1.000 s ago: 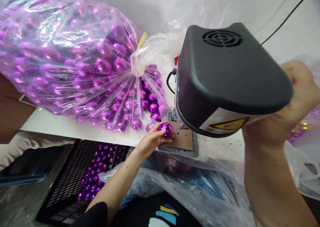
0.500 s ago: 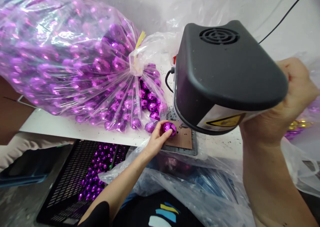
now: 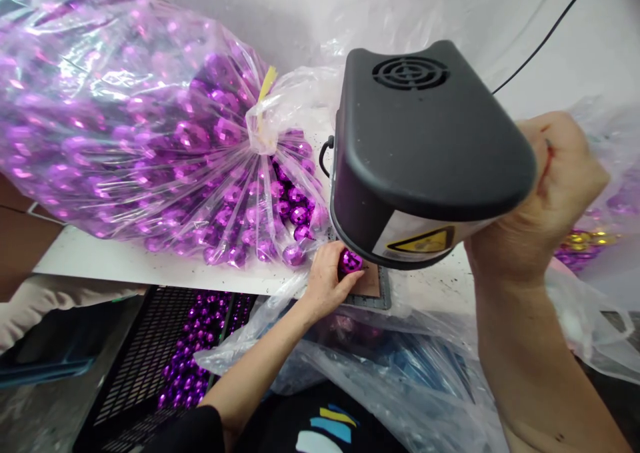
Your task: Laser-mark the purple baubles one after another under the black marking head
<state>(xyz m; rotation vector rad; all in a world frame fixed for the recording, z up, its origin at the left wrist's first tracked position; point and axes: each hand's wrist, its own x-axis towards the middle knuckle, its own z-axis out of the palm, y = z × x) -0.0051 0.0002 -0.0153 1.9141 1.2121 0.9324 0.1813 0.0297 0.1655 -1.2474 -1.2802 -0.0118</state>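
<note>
My left hand (image 3: 327, 281) pinches a shiny purple faceted ball (image 3: 349, 262) and holds it on the brown pad (image 3: 371, 284) under the black machine head (image 3: 425, 146). The head hides most of the pad. My right hand (image 3: 545, 193) is raised behind the right side of the machine head, fingers curled into a fist; what it holds, if anything, is hidden. A large clear bag full of purple balls (image 3: 135, 133), knotted with a yellow tie, lies on the white table (image 3: 115, 261) at the left.
A black perforated crate (image 3: 150, 366) with several purple balls sits below the table edge. Clear plastic sheeting (image 3: 400, 373) covers my lap. More bagged purple and gold pieces (image 3: 585, 243) lie at the right. A black cable (image 3: 545, 36) runs up the wall.
My left hand has moved the purple ball to the right, further under the machine head and onto the pad. The view has shifted slightly right; my right hand stays raised.
</note>
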